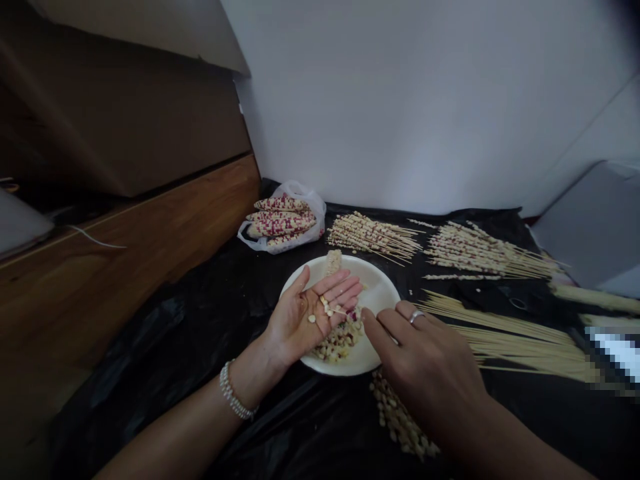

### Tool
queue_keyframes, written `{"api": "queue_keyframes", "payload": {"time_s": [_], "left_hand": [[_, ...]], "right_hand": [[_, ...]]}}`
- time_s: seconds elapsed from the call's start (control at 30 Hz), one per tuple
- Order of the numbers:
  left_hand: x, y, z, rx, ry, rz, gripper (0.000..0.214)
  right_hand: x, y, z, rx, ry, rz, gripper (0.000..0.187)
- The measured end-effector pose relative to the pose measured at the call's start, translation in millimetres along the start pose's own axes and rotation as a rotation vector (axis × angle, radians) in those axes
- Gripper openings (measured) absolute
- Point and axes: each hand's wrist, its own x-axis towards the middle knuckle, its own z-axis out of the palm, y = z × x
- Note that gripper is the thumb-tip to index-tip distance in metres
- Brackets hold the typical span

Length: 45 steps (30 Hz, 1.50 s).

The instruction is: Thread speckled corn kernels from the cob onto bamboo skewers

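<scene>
My left hand is held palm up over a white bowl, its fingers stretched out. Several loose corn kernels lie on the palm. My right hand is closed in a pinch at the bowl's right side. From its fingertips a thin skewer points left across my left fingers, with kernels near its tip. Inside the bowl are loose kernels in pale yellow and dark red, and a stripped corn cob leans at the far rim. The right fingertips are partly hidden by the hand itself.
Behind the bowl, a plastic bag holds speckled corn cobs. Two piles of kernel-threaded skewers lie at the back, and bare skewers at the right. More kernels are under my right forearm, on black plastic sheeting.
</scene>
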Motion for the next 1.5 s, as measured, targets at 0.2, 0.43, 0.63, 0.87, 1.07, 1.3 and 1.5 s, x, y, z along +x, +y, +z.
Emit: {"api": "queue_keyframes", "payload": {"time_s": [0.2,0.43,0.63,0.87,1.07,1.3,1.5], "left_hand": [[0.3,-1.8,-1.5,0.067,-0.032,-0.015,0.061],[1.0,-2.9,-3.9,0.092,-0.056,-0.035,0.058],[0.3,-5.8,-2.0,0.144,-0.031,-0.010,0.057],[0.0,-8.3,-5.8,0.187,-0.080,-0.053,0.060],[0.6,-5.1,-5.8,0.139,-0.054,-0.089,0.060],[1.3,-0.6,-1.7,0.118,0.021,-0.006,0.059],[1.3,-1.2,-2.0,0.121,0.016,0.011,0.057]], "right_hand": [[-0.2,-2.1,3.5,0.015,0.034,-0.010,0.026],[-0.1,-3.6,4.6,0.004,0.027,-0.008,0.026],[-2.4,-9.1,3.5,-0.030,0.019,-0.015,0.026],[-2.4,-13.1,7.2,-0.061,0.009,-0.012,0.024],[-1.2,-2.7,2.1,-0.041,-0.007,-0.017,0.022],[-2.4,3.0,-6.7,-0.020,-0.009,0.025,0.027],[-1.2,-0.4,-2.3,-0.003,-0.023,-0.027,0.025]]}}
